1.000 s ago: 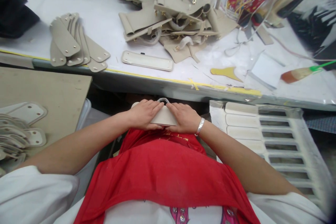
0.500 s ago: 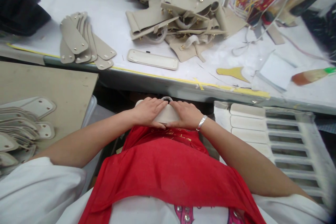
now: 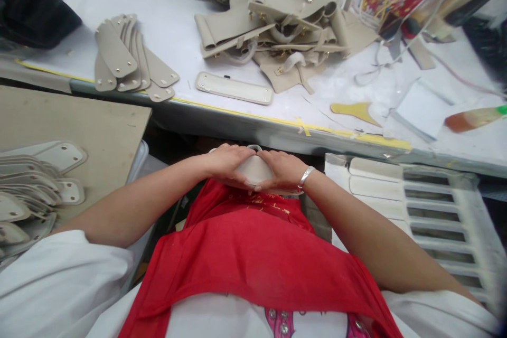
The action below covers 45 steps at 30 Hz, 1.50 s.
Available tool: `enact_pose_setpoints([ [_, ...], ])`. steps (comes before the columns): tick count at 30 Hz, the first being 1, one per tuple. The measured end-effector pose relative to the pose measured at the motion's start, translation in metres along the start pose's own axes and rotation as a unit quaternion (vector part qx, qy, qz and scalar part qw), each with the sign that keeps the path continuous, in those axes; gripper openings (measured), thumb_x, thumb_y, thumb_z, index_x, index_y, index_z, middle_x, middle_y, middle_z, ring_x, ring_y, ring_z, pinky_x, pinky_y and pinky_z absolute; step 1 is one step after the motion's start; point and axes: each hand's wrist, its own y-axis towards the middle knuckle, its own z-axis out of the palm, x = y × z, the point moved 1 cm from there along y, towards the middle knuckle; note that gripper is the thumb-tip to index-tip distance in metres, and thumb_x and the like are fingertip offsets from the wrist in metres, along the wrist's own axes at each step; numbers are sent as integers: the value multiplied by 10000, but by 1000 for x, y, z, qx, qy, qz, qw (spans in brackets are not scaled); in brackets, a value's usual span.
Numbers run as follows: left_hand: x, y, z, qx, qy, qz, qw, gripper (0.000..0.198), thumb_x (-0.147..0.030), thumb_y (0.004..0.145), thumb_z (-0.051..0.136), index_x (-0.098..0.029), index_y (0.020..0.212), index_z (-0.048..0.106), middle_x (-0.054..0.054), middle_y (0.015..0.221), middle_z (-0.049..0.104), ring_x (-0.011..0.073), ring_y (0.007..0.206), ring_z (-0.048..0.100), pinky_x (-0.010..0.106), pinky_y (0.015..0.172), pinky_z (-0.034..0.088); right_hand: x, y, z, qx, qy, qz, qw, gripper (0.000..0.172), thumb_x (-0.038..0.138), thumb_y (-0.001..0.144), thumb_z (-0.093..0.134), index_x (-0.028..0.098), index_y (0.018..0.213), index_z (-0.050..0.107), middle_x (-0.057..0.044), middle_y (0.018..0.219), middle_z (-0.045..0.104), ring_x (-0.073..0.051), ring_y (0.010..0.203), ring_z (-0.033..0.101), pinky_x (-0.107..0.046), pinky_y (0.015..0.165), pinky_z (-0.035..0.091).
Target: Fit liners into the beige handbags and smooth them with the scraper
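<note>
Both hands grip one beige leather piece (image 3: 255, 170) in front of the red apron, below the table edge. My left hand (image 3: 229, 162) is wrapped over its left side, thumb toward me. On its right side my right hand (image 3: 284, 170) closes in the same way, with a silver bracelet at the wrist. A small loop shows above the fingertips at the piece's far edge. The piece's underside and most of its ends are hidden by the hands.
On the white table (image 3: 158, 16) lie a heap of beige leather parts (image 3: 273, 26), fanned strips (image 3: 119, 58), a single strip (image 3: 233, 88), a yellow scraper (image 3: 356, 111) and a brush (image 3: 475, 118). A board (image 3: 99, 127) with stacked strips stands left; a slatted rack (image 3: 435, 216) stands right.
The view has shifted slightly, so the table things appear a little further right. Both hands keep hold of the leather piece, which looks slightly tilted or bent compared with before.
</note>
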Motion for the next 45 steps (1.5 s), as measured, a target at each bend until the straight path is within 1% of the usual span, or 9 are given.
enact_pose_setpoints([
  [6,5,14,-3,59,-22,-37,997,817,-667,552,646,-211,1204,463,90,1181,574,283,1018,554,344,820,419,-2,3,-4,18,16,-13,1000,889,704,561,631,200,1258,409,-127,1126,562,-268,969,564,-357,809,420],
  [9,6,16,-4,80,-32,-43,995,823,-709,535,621,-222,1183,477,82,1164,582,276,1005,563,328,810,425,-4,3,-6,43,36,-21,998,830,682,600,620,196,1243,424,-121,1113,576,-253,953,575,-336,789,424],
  [15,4,10,-5,72,-34,-37,996,772,-686,581,603,-218,1181,477,83,1162,580,273,1031,552,312,817,419,-5,2,-4,25,30,-21,999,794,681,625,601,211,1241,426,-119,1116,576,-271,966,568,-344,779,420],
  [20,4,9,-5,56,-43,-38,997,748,-698,542,624,-238,1124,526,67,1070,626,272,944,592,307,738,440,-4,-2,-1,15,25,-17,999,782,688,618,602,207,1214,444,-120,1099,574,-275,964,562,-339,768,417],
  [25,5,9,-6,52,-62,-47,996,742,-706,522,632,-268,1115,549,51,1039,644,271,930,601,295,698,438,-3,-4,-1,7,23,-8,1000,766,679,620,611,209,1202,446,-110,1062,589,-274,958,562,-335,749,425],
  [32,11,6,-4,51,-86,-43,994,700,-669,628,582,-333,1235,488,18,1173,605,261,1043,565,305,787,430,-2,-4,1,5,27,1,1000,703,693,692,535,191,1181,475,-120,1083,600,-267,955,568,-323,740,421],
  [36,12,7,-2,47,-87,-50,994,652,-657,671,558,-341,1238,488,8,1203,592,252,1057,558,302,800,431,-4,1,3,4,42,7,999,601,679,779,422,203,1131,522,-98,1042,621,-245,956,574,-291,713,406],
  [41,12,9,-1,33,-87,-61,994,585,-656,741,483,-317,1216,521,21,1182,605,243,1035,568,305,815,430,-6,8,1,-9,38,21,999,488,614,853,350,220,1023,581,-65,968,650,-205,872,596,-256,647,356],
  [45,12,7,-1,20,-89,-60,994,500,-610,803,426,-325,1198,536,6,1177,609,228,1039,568,280,799,428,-4,8,1,-14,34,39,999,522,607,882,265,226,959,613,-49,891,665,-179,792,598,-249,603,317],
])
